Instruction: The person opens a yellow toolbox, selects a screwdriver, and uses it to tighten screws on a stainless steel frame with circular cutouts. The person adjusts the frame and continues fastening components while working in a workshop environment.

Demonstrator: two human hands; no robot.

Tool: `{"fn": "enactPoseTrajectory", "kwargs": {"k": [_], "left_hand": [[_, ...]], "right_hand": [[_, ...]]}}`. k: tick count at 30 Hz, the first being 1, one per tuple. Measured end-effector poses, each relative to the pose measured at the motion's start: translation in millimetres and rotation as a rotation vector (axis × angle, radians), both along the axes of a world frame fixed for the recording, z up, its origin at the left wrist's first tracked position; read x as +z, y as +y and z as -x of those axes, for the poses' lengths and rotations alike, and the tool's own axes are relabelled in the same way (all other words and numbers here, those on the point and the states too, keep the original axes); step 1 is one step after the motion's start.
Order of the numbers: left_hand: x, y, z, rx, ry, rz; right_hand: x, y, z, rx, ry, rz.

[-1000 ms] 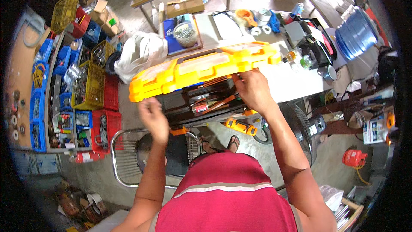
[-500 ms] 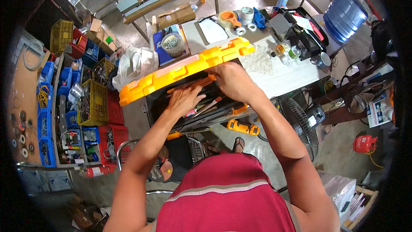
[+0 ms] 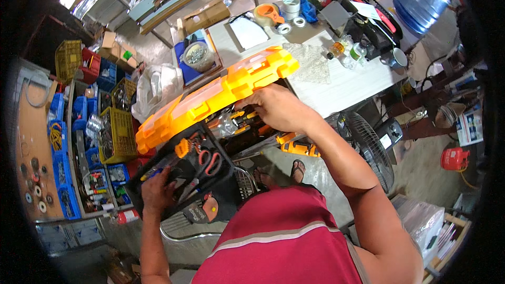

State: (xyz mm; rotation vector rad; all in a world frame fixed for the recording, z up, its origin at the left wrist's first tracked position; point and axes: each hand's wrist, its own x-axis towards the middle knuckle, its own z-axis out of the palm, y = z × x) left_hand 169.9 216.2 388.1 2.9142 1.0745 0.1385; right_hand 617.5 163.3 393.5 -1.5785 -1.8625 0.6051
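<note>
The left hand [image 3: 158, 190], lower left, partly blurs against the black tray [image 3: 222, 152]; upper right, the water jug [image 3: 422, 0] is cropped.

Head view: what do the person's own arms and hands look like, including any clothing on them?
The left hand and right hand are gloveless; no watch shows. Both arms are bare, without sleeves. The crimson top has greyish-brown armhole edging.

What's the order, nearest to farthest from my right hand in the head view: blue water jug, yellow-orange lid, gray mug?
From your right hand:
1. Yellow-orange lid, beside it, extending left.
2. Gray mug, off to the right.
3. Blue water jug, beyond the mug, upper right.
</note>
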Motion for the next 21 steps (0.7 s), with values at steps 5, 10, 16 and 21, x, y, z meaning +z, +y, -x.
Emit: {"fn": "enactPoseTrajectory", "kwargs": {"k": [5, 10, 16, 21], "left_hand": [[9, 5, 25, 0.015, -0.027, -0.097], [10, 3, 20, 0.031, -0.064, -0.066], [4, 7, 8, -0.003, -0.052, -0.029], [-6, 16, -4, -0.05, -0.062, -0.05]], "right_hand": [[-22, 2, -3, -0.038, 0.112, -0.03], [-90, 35, 12, -0.055, -0.259, 0.239], [-199, 53, 20, -0.132, -0.506, -0.42], [-199, 45, 8, -0.105, -0.496, -0.434]]}}
